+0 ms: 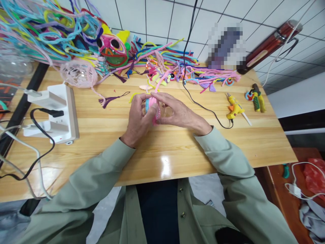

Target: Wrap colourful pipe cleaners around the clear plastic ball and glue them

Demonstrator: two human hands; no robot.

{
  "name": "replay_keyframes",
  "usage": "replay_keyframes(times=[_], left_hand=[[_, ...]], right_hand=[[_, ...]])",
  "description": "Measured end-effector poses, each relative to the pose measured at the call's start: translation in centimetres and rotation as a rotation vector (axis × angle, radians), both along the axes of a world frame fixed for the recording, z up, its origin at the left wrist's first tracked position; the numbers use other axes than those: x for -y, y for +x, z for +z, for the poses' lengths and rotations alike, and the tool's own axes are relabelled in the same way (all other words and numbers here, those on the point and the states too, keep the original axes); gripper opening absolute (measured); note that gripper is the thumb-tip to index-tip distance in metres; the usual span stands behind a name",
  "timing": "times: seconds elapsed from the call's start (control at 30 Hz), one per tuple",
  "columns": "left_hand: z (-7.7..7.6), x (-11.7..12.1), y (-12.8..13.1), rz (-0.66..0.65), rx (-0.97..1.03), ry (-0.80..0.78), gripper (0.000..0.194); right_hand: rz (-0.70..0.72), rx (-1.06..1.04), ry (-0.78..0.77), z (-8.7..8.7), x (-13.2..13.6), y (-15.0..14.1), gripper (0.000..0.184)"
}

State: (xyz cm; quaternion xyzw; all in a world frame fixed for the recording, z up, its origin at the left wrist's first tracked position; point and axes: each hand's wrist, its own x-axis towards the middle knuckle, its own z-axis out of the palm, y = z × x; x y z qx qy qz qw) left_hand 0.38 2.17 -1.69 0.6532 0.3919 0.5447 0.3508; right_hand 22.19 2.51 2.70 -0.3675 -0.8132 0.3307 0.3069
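Note:
My left hand (138,118) and my right hand (176,110) are both closed around a rounded clear plastic piece wrapped with pink and light-blue pipe cleaners (151,101). The left thumb presses on the pink band. My right fingers and thumb curve round the clear side, and much of the piece is hidden behind the hands. From its top a loose pink pipe cleaner (161,81) runs up toward the back of the table. Just beyond my hands lie a pale pink piece (146,87) and a short yellow pipe cleaner (132,97).
Heaped pipe cleaners (63,34) fill the back left, around a decorated big-eyed piece (114,51). A pink-wound clear ball (79,74), a purple tassel (111,100) and a power strip (62,113) are left. Right lie a yellow glue gun (236,109), pliers (258,99) and a red flask (270,45).

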Motion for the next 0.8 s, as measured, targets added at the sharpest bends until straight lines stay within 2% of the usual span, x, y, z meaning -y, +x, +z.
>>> replay_keyframes(times=[0.2, 0.37, 0.47, 0.57, 0.67, 0.8], left_hand=[[-0.6, -0.6, -0.6, -0.116, -0.090, -0.006, 0.085], [-0.5, -0.5, -0.5, -0.132, -0.162, 0.005, 0.074], [-0.5, -0.3, -0.2, -0.127, -0.160, 0.050, 0.074], [-0.6, -0.2, -0.1, -0.127, -0.155, 0.080, 0.075], [-0.4, -0.1, -0.3, -0.094, -0.183, 0.106, 0.072], [0.0, 0.0, -0.5, -0.083, -0.228, 0.124, 0.071]], right_hand=[[-0.003, 0.024, 0.034, 1.0, -0.2, 0.9, 0.088], [-0.013, 0.050, 0.007, 1.2, -0.1, 1.1, 0.090], [-0.001, 0.038, -0.020, 1.8, 0.2, 1.5, 0.091], [-0.026, -0.005, -0.018, 2.5, 0.6, 2.0, 0.076], [-0.150, -0.047, 0.015, 2.9, 1.0, 1.8, 0.053], [-0.281, -0.067, 0.034, 2.8, 1.3, 0.7, 0.038]])
